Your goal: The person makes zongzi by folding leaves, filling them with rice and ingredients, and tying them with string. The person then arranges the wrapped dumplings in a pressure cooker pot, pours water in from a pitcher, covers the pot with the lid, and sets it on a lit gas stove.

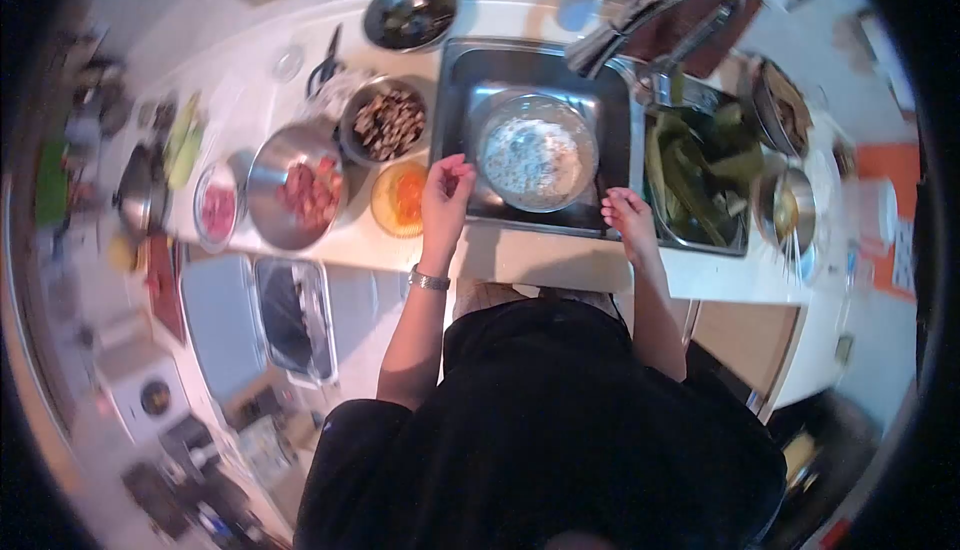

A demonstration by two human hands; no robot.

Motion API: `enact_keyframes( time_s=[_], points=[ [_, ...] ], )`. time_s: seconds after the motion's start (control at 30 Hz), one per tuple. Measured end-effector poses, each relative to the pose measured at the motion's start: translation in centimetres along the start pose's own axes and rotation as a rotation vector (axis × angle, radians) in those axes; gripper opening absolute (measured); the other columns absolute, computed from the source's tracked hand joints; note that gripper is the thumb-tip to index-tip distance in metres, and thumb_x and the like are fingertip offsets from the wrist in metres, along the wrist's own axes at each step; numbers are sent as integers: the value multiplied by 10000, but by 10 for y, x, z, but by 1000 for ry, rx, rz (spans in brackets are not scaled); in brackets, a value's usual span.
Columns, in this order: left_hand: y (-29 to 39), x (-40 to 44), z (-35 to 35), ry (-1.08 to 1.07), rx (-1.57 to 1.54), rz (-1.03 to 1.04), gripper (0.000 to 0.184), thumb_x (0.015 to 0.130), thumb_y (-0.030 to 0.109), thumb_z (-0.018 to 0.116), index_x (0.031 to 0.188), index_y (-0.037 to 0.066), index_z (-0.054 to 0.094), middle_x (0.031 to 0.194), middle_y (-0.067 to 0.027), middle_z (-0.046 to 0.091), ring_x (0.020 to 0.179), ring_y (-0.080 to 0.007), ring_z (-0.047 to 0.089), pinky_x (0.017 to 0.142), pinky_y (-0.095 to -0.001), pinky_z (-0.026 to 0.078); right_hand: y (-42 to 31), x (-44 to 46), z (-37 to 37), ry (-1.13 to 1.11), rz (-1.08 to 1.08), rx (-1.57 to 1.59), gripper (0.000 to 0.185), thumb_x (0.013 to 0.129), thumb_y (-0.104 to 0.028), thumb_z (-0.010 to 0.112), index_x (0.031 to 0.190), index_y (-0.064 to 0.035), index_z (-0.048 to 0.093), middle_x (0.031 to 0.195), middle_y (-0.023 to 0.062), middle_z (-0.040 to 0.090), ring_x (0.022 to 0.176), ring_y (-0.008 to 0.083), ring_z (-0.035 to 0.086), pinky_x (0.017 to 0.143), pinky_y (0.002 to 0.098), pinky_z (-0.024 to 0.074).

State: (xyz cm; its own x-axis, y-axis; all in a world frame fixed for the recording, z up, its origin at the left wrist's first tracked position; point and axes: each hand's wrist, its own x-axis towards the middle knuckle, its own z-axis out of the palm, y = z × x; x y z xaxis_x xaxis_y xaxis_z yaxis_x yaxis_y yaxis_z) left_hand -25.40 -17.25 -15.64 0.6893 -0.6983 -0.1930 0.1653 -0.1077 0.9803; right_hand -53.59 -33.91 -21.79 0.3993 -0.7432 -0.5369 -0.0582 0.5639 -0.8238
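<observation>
A glass bowl (497, 175) with white, grain-like contents that look like rice stands in the left basin of the steel sink (462, 80). My left hand (449, 193) hovers by the basin's left edge, fingers loosely bent, with nothing visible in it. Over the basin's right front corner is my right hand (628, 216), its fingers half curled and slightly apart, also with nothing I can see in it. Neither hand touches the bowl. Close to my left hand sits a yellow dish with orange contents (405, 196).
Left on the counter are a steel bowl of meat pieces (310, 195), a bowl of chopped brown pieces (388, 122) and scissors (328, 68). Long green leaves (700, 170) fill the right basin. The faucet (660, 0) arches over the sink. Below, an open bin (293, 320) stands left.
</observation>
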Motion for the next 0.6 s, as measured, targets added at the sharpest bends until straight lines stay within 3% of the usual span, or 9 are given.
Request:
enact_keyframes(
  time_s=[0.03, 0.17, 0.27, 0.3, 0.4, 0.5, 0.57, 0.6],
  points=[
    [0, 12, 2, -142, 14, -40, 310, 908, 102, 627, 1195, 18, 545, 1056, -54, 624, 997, -116, 565, 905, -253, 441, -1, -5, 8, 45, 21, -24, 174, 947, -196, 587, 1040, -50, 609, 880, 34, 649, 737, 94, 609, 647, 223, 502],
    [-18, 53, 21, -385, 120, -24, 308, 921, 125, 610, 1209, 31, 550, 1081, -57, 631, 1014, -132, 565, 918, -266, 437, -1, -16, 20, 115, -72, -17, 143, 943, -158, 578, 1014, -36, 601, 860, 44, 653, 719, 106, 615, 640, 237, 510],
    [-14, 58, 39, -443, 147, -43, 312, 919, 111, 605, 1214, 27, 552, 1115, -69, 627, 1047, -147, 560, 938, -273, 421, -10, -30, 8, 202, -66, 8, 127, 940, -141, 576, 1002, -30, 590, 860, 45, 652, 712, 110, 611, 636, 242, 506],
    [-14, 55, 46, -442, 75, -67, 312, 903, 125, 645, 1194, 46, 565, 1030, -42, 614, 977, -126, 555, 898, -263, 432, -8, -31, -3, 241, -55, 21, 124, 941, -136, 573, 1000, -28, 586, 860, 45, 651, 710, 110, 608, 632, 243, 503],
    [-17, 46, 60, -463, 50, -149, 311, 899, 127, 650, 1185, 36, 570, 1033, -41, 611, 978, -127, 554, 902, -261, 428, -5, -35, -35, 310, -104, 44, 128, 943, -148, 573, 988, -28, 589, 827, 38, 646, 693, 113, 605, 621, 242, 494],
    [-36, 39, 72, -521, 135, -168, 325, 913, 111, 610, 1216, 13, 549, 1119, -76, 614, 1065, -151, 558, 958, -277, 409, -9, -28, -72, 363, -189, -52, 135, 927, -169, 594, 944, -36, 610, 751, 63, 645, 646, 159, 622, 608, 275, 499],
    [-39, 33, 85, -514, 135, -178, 323, 913, 106, 607, 1218, 14, 548, 1120, -79, 612, 1062, -156, 560, 961, -285, 412, -27, -28, -92, 717, -360, -751, 122, 900, -164, 611, 918, -45, 627, 761, 130, 662, 667, 221, 657, 619, 340, 515],
    [-41, 31, 93, -513, 140, -177, 323, 913, 106, 607, 1218, 14, 548, 1120, -79, 612, 1062, -156, 560, 961, -285, 412, -35, -20, -108, 744, -349, -861, 141, 894, -167, 610, 893, -27, 622, 762, 145, 660, 711, 227, 661, 683, 349, 524]
  ],
)
